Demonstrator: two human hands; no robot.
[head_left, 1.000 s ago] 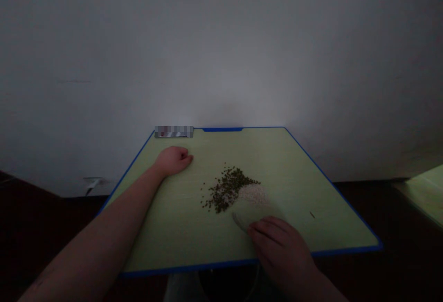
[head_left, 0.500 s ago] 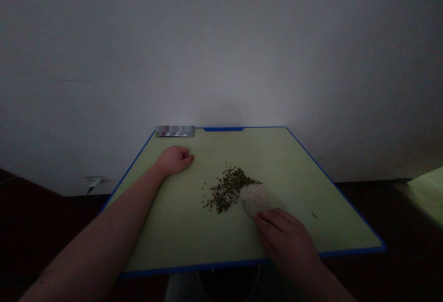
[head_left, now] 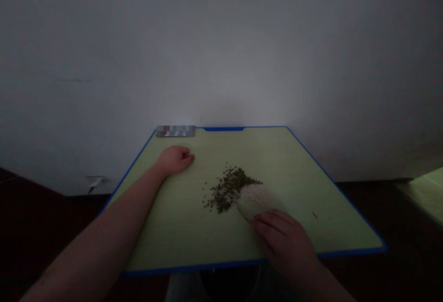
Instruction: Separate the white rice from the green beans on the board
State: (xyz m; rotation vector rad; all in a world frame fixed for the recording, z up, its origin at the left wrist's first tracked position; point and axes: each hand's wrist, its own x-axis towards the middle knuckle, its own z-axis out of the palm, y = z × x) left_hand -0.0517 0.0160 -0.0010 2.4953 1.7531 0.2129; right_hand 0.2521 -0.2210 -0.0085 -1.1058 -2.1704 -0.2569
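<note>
While the left hand (head_left: 176, 160) rests on the table (head_left: 173, 228) with fingers curled closed, the right hand (head_left: 285, 235) pinches a clear curved object (head_left: 246, 210). Dark green grains (head_left: 228, 189) touch pale ones (head_left: 256, 192).

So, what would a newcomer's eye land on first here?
Probably the heap of dark grains lying against pale grains, mid-table on the yellow-green tabletop. Next, the right hand on their near side, fingers pinching a thin curved piece too dim to identify. Then the left hand, curled on the tabletop's left side.
</note>
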